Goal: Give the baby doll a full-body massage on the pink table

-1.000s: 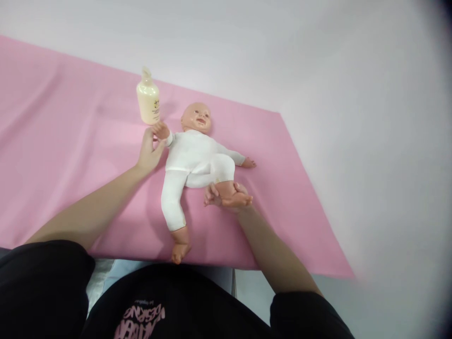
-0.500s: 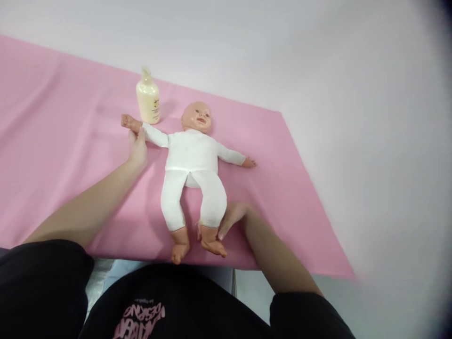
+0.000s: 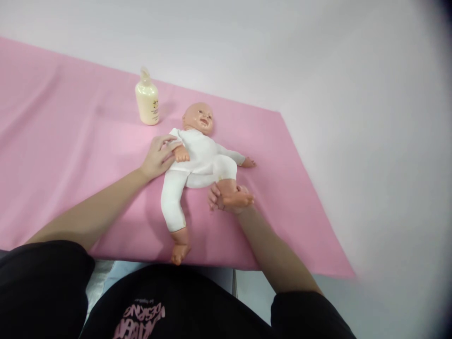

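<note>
Behind doll (image 3: pixel 197 157), apparently lotion bottle (image 3: pixel 147 102).

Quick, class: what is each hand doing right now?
Left hand: closed on the doll's arm, folded over its chest.
Right hand: closed on the doll's foot, knee bent.

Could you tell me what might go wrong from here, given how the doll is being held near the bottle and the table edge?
The left hand folds the doll arm across its chest; swinging it back out could tip the upright lotion bottle just beyond. The right hand has only a light grip on the bent leg's foot, which might slip free. The doll's other foot lies at the near edge of the pink sheet, so a tug could slide it off.
</note>
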{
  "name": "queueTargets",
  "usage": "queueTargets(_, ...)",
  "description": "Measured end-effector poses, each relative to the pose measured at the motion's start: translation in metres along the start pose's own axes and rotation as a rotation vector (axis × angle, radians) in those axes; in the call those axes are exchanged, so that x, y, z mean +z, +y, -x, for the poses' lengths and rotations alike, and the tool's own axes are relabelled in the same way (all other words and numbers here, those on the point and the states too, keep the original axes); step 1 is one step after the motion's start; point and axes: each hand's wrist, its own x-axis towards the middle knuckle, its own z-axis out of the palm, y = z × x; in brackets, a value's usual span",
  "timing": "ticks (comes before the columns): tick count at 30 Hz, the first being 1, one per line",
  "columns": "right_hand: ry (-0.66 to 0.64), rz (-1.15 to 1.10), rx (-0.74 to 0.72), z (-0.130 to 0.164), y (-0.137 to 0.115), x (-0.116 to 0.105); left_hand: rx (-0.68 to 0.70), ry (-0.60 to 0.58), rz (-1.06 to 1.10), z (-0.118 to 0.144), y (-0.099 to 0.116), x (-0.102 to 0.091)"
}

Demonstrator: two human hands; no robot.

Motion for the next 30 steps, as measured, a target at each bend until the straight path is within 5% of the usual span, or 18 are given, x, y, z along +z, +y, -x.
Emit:
queueTargets(4,0.389,-0.071,-0.108,0.002,-0.008,0.013,0.108,-0.063,-0.018,0.0,-0.001,0.002)
queueTargets(11,0.629,-0.051,-0.07,0.002,-0.008,0.008,0.124,-0.135,-0.046,-0.001,0.003,0.002)
queueTargets(14,0.544,0.007,-0.075,0.003,-0.006,0.011,-0.005,-0.033,0.024,-0.002,0.003,0.001)
queueTargets(17,0.333,0.099,-0.041,0.004,-0.002,0.017,-0.214,0.229,0.194,-0.005,-0.008,0.0)
queueTargets(23,-0.029,0.578,0.527,0.0,-0.006,0.034,-0.702,0.672,0.657,-0.013,-0.05,-0.008)
queueTargets(26,0.032,0.726,0.617,-0.002,-0.01,0.04,-0.843,0.738,0.781,-0.014,-0.059,-0.009)
queueTargets(30,0.027,0.688,0.624,-0.004,-0.009,0.039,-0.843,0.679,0.765,-0.015,-0.06,-0.008)
